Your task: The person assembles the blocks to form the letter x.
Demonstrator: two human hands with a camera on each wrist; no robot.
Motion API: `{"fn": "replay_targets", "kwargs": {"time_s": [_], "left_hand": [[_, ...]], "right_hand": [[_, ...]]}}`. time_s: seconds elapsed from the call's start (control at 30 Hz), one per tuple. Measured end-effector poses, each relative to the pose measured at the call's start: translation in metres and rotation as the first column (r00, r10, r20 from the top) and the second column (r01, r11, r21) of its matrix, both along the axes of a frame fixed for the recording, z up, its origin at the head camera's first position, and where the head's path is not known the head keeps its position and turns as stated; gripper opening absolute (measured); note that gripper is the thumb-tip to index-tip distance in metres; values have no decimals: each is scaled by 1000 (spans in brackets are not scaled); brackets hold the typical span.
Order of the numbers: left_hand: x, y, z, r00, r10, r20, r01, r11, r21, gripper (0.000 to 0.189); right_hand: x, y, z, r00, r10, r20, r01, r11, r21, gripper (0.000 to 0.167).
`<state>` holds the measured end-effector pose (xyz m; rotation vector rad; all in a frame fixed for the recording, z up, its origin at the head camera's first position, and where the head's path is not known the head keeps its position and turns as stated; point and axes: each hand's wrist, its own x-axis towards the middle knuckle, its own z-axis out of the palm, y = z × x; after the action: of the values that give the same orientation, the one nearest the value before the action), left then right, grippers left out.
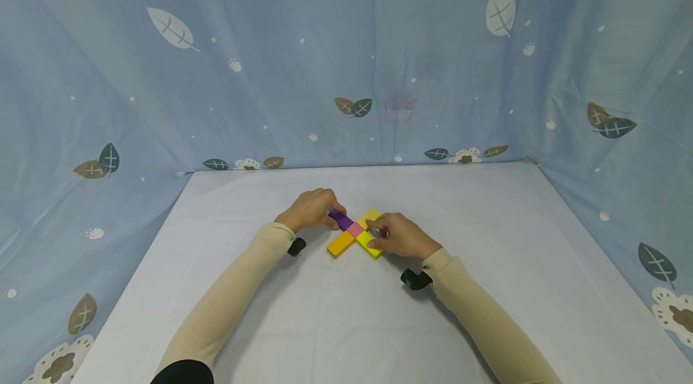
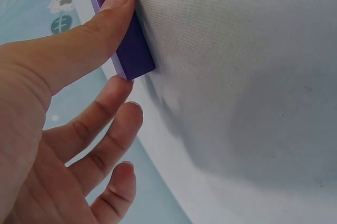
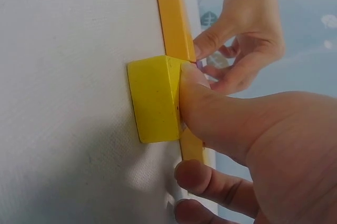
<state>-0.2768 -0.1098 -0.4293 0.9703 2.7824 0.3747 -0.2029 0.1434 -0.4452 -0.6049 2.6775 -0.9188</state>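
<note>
Four rectangular blocks lie around a small pink block [image 1: 355,229] on the white tabletop, forming a cross. The purple block [image 1: 341,219] points to the far left, the orange block [image 1: 341,244] to the near left. One yellow block [image 1: 370,216] extends to the far right, another yellow block [image 3: 152,100] to the near right. My left hand [image 1: 313,208] pinches the purple block by its outer end, the thumb along its side. With thumb and index finger my right hand [image 1: 403,235] grips the near yellow block; its other fingers are loosely bent.
White cloth covers the table [image 1: 346,324]. Behind and beside it hangs a blue curtain [image 1: 303,71] with leaf and flower prints. A dark wrist camera [image 1: 415,280] hangs under the right sleeve, and another small dark camera [image 1: 296,246] under the left.
</note>
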Motion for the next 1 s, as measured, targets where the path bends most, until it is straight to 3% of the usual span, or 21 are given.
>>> {"fn": "replay_targets", "kwargs": {"time_s": [0.8, 1.0], "left_hand": [[-1, -1, -2, 1000, -13, -19, 13, 1000, -16, 40], [-2, -2, 2, 1000, -14, -12, 14, 1000, -22, 44]], "right_hand": [[1, -1, 4, 1000, -15, 15, 15, 1000, 21, 59], [0, -1, 4, 1000, -28, 2, 28, 998, 51, 58]]}}
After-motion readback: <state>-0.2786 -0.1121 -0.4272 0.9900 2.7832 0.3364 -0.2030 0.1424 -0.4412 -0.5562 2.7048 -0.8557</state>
